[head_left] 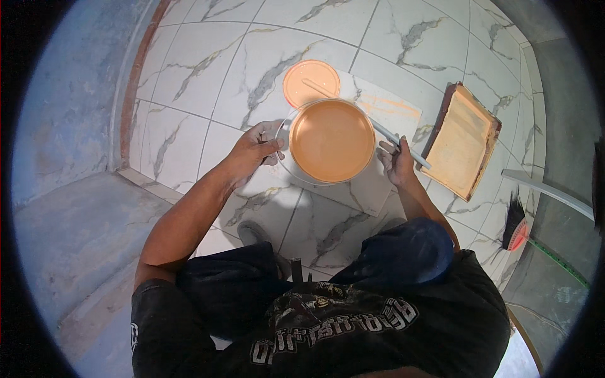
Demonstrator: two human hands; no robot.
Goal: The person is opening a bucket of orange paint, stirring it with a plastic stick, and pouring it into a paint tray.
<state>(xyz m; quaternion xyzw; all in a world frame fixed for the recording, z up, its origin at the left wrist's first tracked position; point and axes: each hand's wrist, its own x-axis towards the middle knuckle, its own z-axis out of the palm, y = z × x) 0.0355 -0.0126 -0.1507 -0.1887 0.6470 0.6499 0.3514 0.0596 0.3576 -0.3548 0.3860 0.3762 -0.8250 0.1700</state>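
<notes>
Marbled floor (pixel 416 38) between a patchy blue wall (pixel 75 88) and a grey wall (pixel 567 94)
The large pale tiles carry grey and gold veins, with thin dark joints between them; a reddish-brown strip (pixel 135 82) runs along the blue wall's foot at left; pale edging tiles (pixel 535 82) line the grey wall's foot at right; light brightens the floor, with soft shadow toward the lower middle.

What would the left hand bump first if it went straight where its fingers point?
Probably the thin curved handle at the fingertips of the left hand, then the bucket of orange paint; depth is unclear.
</notes>
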